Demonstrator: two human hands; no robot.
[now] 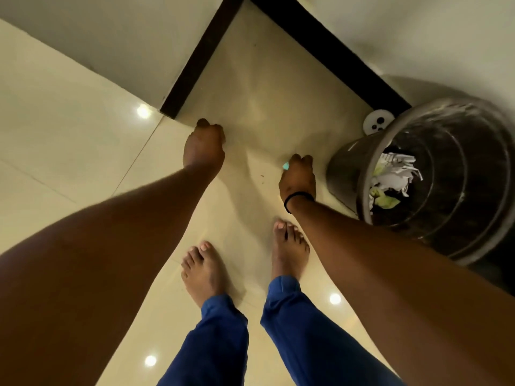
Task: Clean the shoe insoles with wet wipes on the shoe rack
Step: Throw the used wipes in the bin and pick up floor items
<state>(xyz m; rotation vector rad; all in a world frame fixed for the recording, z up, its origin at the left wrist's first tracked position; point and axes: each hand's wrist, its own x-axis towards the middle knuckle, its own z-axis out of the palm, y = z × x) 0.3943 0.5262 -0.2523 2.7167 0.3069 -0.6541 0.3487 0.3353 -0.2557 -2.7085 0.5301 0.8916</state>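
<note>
While both arms hang over the tiled floor (pixel 83 140), the left hand (pixel 204 144) curls loosely, holding nothing; the right hand (pixel 298 176) pinches a small turquoise scrap (pixel 285 165) beside the waste bin (pixel 434 179) of crumpled wipes (pixel 393 176).

Cream glossy floor tiles (pixel 69 140), black skirting (pixel 195 59), blue trousers (pixel 220 338), and white crumpled paper (pixel 395 174) in a dark bin (pixel 348 160).

A small scrap of pale teal wipe (pixel 285 166) peeks out from the curled fingers of the right hand (pixel 297 178), which hangs over the floor just left of the bin. Only a corner of it shows; the rest is hidden inside the grip. More crumpled white wipes (pixel 395 174) lie heaped in the bottom of the bin
</note>
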